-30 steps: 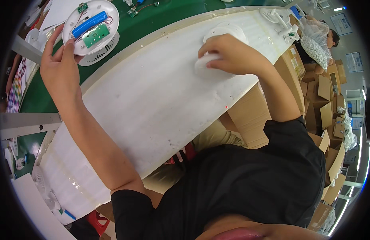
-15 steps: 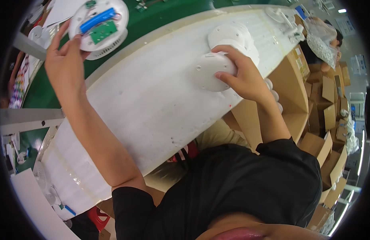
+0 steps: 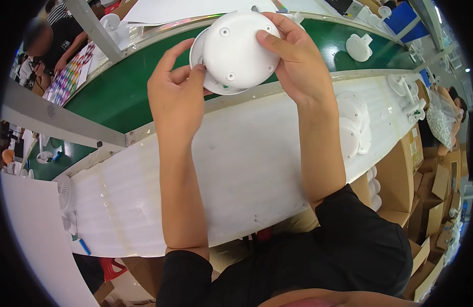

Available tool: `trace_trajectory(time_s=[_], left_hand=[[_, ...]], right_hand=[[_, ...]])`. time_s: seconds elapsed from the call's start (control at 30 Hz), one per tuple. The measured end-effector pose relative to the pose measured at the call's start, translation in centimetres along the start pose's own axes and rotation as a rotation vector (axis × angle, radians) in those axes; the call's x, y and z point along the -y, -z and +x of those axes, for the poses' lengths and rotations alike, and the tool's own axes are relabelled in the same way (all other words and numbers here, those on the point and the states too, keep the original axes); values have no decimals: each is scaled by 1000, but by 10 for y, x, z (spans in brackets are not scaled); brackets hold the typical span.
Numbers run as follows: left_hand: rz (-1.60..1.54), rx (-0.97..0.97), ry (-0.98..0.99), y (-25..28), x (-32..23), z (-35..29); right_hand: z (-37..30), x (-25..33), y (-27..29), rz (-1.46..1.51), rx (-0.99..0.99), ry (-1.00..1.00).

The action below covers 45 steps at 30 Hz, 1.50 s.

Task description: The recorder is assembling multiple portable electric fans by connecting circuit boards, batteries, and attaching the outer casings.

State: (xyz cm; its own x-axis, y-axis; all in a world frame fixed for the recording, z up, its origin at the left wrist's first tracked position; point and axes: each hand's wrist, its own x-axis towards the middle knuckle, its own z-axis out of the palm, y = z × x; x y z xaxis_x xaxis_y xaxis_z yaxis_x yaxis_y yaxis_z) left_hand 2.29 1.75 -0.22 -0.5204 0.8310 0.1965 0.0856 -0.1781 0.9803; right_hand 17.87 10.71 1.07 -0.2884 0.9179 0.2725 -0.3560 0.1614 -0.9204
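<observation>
Above the green belt, my left hand (image 3: 176,89) grips the rim of a white fan base (image 3: 196,55), thumb at its edge. My right hand (image 3: 302,64) pinches a flat round white cover (image 3: 241,48) with screw holes, its thumb on the outer face. The cover lies over the base's opening, a little off to the right, so a strip of the base's rim shows at the left and below. What is inside the base is hidden now. Whether the cover is seated cannot be told. Beside my right forearm, several similar covers (image 3: 354,123) are piled on the white work surface (image 3: 246,163).
Beyond the work surface runs the green belt (image 3: 129,105), carrying a white fan part (image 3: 358,47). Grey metal posts (image 3: 57,115) stand at left. Fans lie at the surface's right end (image 3: 402,87) and left end (image 3: 64,192). Cardboard boxes (image 3: 397,158) fill the right. A person (image 3: 68,38) works at upper left.
My right hand has lifted the cover off the table and brought it onto the base. My left hand has moved right with the base. The blue battery and green circuit board inside are covered.
</observation>
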Motion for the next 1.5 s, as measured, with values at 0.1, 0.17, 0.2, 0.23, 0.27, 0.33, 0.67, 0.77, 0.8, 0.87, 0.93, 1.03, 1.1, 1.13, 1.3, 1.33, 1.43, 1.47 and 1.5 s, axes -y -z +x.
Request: trace_trajectory(time_s=[0.1, 0.17, 0.2, 0.23, 0.27, 0.33, 0.67, 0.77, 0.8, 0.87, 0.93, 1.03, 1.1, 1.13, 1.3, 1.33, 1.43, 1.47, 1.5], left_hand=[[-86, 27, -3, -4, 2, -2], [-38, 28, -13, -6, 3, -3], [-29, 43, -15, -6, 3, -4], [-21, 60, -19, -6, 3, -4], [-16, 90, -31, -5, 3, -4], [-72, 97, 17, -3, 2, -3], [-211, 66, -30, -10, -17, -19], [-93, -36, -379, -11, -27, -29], [-140, -17, -393, -10, -30, -30], [-190, 23, -484, -7, -35, -31], [-295, 93, -609, -4, -36, -33], [-299, 92, -603, -2, -35, -36], [-317, 107, -604, -1, -36, -38], [-312, 87, -600, 1, -37, -39], [-99, 173, -487, 9, -47, -40], [-133, 150, -505, 6, -47, -40], [-237, 80, -557, -2, -46, -40], [-237, 80, -555, -3, -45, -40], [-256, 74, -552, -4, -45, -39]], right_hand=[[1, -10, -1, -11, -38, -18], [1, -13, -1, -11, -32, -49], [0, -13, -1, -21, -24, -74], [0, -13, -1, -33, -14, -96], [-1, -12, -1, -41, 0, -105], [-1, -10, -2, -75, -7, -120], [-21, 1, -23, -197, 74, 100], [-30, 14, -27, -241, 144, 449], [-34, 19, -27, -258, 161, 517], [-35, 27, -25, -280, 192, 627], [-34, 30, -24, -335, 286, 878], [-34, 33, -22, -379, 307, 944], [-35, 33, -21, -400, 322, 975], [-36, 32, -21, -407, 329, 985], [-39, 31, -24, -415, 246, 921], [-39, 31, -25, -372, 231, 911], [-41, 27, -31, -253, 188, 860], [-41, 26, -33, -241, 185, 873], [-41, 25, -33, -216, 192, 872]])
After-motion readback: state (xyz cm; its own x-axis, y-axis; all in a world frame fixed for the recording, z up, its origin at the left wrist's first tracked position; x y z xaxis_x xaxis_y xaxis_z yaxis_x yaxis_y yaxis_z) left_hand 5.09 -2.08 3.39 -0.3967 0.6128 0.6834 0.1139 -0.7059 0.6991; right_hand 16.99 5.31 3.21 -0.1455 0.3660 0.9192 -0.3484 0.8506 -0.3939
